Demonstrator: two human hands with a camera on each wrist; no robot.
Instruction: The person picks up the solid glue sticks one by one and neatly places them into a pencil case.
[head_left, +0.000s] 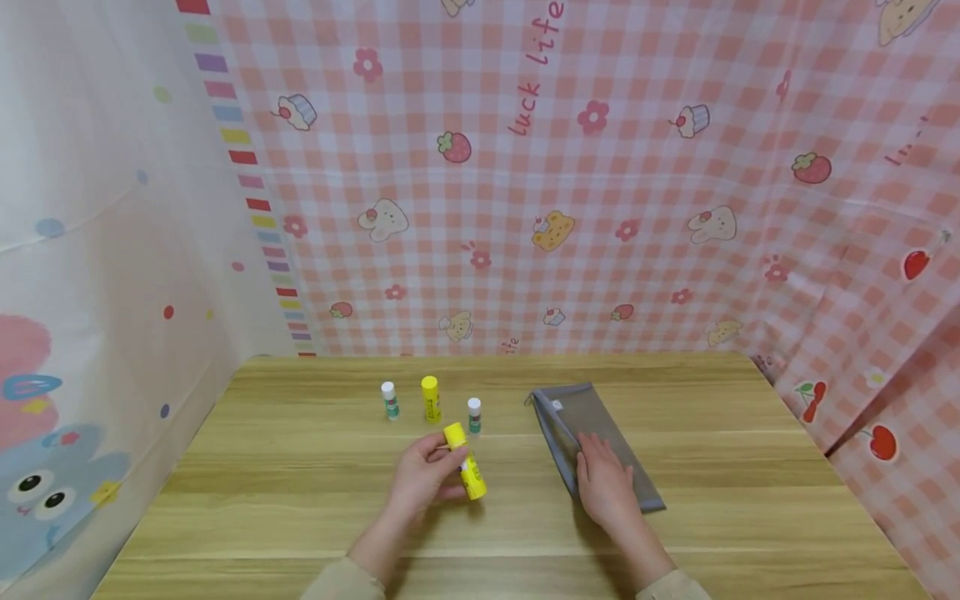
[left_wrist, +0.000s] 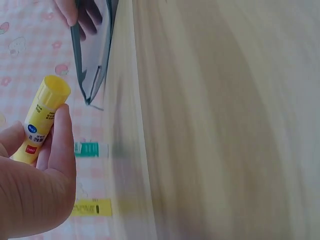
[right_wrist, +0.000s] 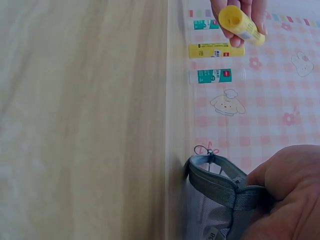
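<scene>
My left hand [head_left: 420, 475] holds a yellow glue stick [head_left: 472, 477] between thumb and fingers, tilted and raised off the table. In the left wrist view the thumb and fingers wrap the lower part of its barrel, leaving the top bare. On the right, my right hand [head_left: 606, 485] grips the edge of a grey mesh zipper pouch [head_left: 600, 408]. The pouch's mouth gapes in the right wrist view, with the thumb near the zipper [right_wrist: 212, 185]. Some right-hand fingers show between the pouch's sides in the left wrist view.
Beyond the left hand stand a white-capped green glue stick [head_left: 391, 402], another yellow glue stick [head_left: 431, 400] and a second white-capped green glue stick [head_left: 475, 417]. They are upright on the wooden table [head_left: 300, 467]. A pink checked curtain [head_left: 480, 200] hangs behind the table.
</scene>
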